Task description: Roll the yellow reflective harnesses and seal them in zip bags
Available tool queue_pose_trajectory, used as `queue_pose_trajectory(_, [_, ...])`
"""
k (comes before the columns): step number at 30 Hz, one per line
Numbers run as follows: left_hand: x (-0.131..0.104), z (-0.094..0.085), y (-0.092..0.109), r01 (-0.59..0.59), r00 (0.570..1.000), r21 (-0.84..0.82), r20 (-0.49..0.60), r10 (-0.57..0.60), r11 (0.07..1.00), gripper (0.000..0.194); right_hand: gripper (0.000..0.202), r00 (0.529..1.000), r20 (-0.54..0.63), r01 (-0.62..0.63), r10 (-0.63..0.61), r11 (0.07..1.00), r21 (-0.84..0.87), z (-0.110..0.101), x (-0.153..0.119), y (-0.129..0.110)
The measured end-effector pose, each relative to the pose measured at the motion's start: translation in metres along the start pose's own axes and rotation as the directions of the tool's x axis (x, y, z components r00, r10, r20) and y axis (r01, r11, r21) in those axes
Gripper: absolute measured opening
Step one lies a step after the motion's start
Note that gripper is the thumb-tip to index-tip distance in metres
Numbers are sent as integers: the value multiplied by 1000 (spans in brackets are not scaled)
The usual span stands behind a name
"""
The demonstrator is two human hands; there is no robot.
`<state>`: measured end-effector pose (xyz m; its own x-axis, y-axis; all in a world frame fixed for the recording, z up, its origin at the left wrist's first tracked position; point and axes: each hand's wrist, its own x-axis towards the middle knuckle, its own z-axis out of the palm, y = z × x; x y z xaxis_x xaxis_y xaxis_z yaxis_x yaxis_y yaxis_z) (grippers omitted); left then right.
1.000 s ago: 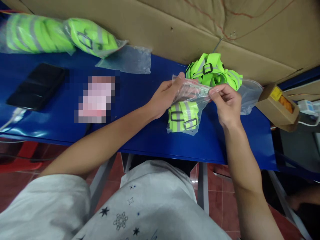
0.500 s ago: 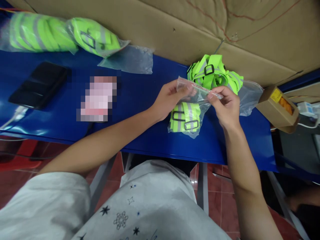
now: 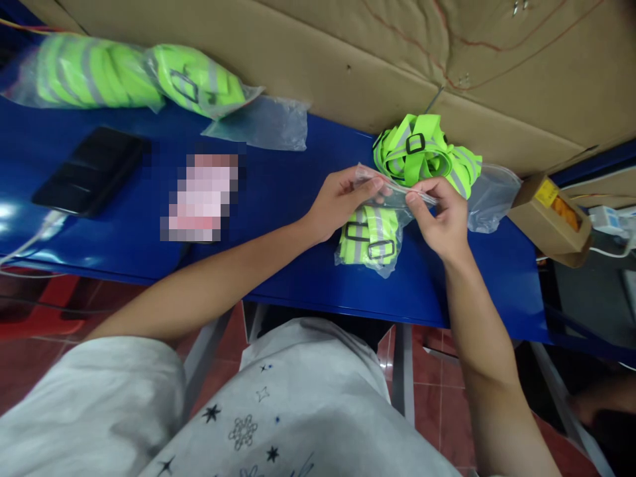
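A clear zip-lock bag (image 3: 392,193) is pinched at its top edge by both my hands. My left hand (image 3: 342,202) grips the left part of the seal, thumb on top. At the right part of the same strip, my right hand (image 3: 440,215) presses with thumb and fingers. Inside the bag's lower end lies a folded neon-yellow reflective strap (image 3: 368,237) with grey bands and black buckles. Just behind my hands sits a loose heap of similar reflective straps (image 3: 415,149), partly over another clear bag (image 3: 491,197).
Bagged reflective straps (image 3: 99,73) lie along the back left of the blue table (image 3: 278,265), by a flat clear bag (image 3: 268,122). A black power bank (image 3: 89,171) with a white cable and a blurred-out phone-like object (image 3: 203,199) lie left. A cardboard box (image 3: 549,215) stands right.
My right hand has slid a little left along the bag's seal, closer to my left hand. The view has shifted slightly.
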<state>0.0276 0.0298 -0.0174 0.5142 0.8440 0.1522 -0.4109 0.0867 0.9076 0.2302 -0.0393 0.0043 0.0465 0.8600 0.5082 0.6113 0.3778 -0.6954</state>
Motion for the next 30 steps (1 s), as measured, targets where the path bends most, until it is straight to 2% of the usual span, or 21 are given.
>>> queue_pose_trajectory(4, [5, -2, -1, 97, 994, -43, 52, -95, 994, 37, 22, 999, -26, 30, -30, 1000, 2, -6, 3, 3])
queue_pose_trajectory(8, [4, -7, -4, -41, 990, 142, 138, 21, 989, 40, 20, 996, -38, 72, -75, 995, -72, -9, 5, 1])
queue_pose_trajectory(13, [-1, -7, -8, -106, 991, 326, 114, 72, 940, 35, 20, 987, 109, 140, -114, 952, -272, -5, 0, -6])
queue_pose_trajectory(17, [-2, -6, -8, -197, 971, 387, 203, 125, 901, 37, 24, 982, 158, 137, -99, 958, -250, -2, -3, -4])
queue_pose_trajectory(22, [-2, -7, -11, -255, 966, 538, 175, 189, 803, 32, 24, 971, 218, 151, -96, 955, -254, 0, -4, -1])
queue_pose_trajectory(24, [-1, -8, -13, -270, 962, 542, 179, 205, 796, 31, 22, 968, 231, 156, -96, 954, -257, 0, -4, 0])
queue_pose_trajectory(30, [3, -12, -15, -239, 964, 468, 222, 149, 851, 32, 26, 958, 272, 159, -90, 957, -243, -5, -2, 1])
